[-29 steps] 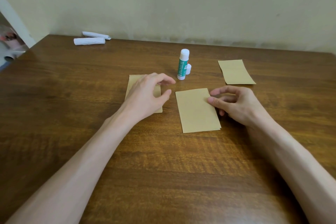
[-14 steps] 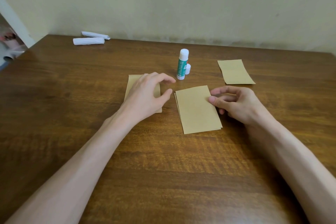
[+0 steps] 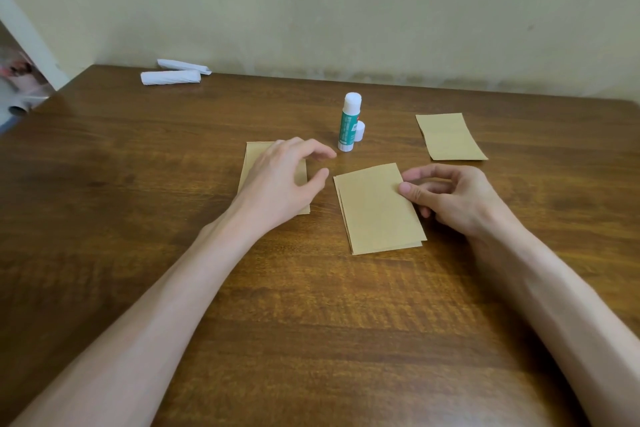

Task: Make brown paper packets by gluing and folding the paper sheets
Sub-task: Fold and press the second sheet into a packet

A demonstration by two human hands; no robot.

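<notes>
On the desk (image 3: 311, 340), head view, there's a folded brown paper (image 3: 377, 210) pretty much dead centre, lying flat with its layers slightly fanned at the left and bottom edges. The right hand (image 3: 450, 199) has its thumb on top of the paper's right edge and the curled fingers tucked at that same edge, so it's pinching that side. The left hand (image 3: 282, 180) sits just left of it, fingers loosely spread and curved, gripping nothing, palm over a second brown piece (image 3: 251, 163) that pokes out underneath; can't tell if it's actually pressing down. A small gap of bare wood separates the two papers. Just behind them stands a glue stick (image 3: 349, 123), upright, with its white cap (image 3: 360, 130) sitting right beside its base. A third brown piece (image 3: 450, 137) lies off to the back right, well apart. Two white paper rolls (image 3: 171, 76) sit near the far left corner by the wall.
</notes>
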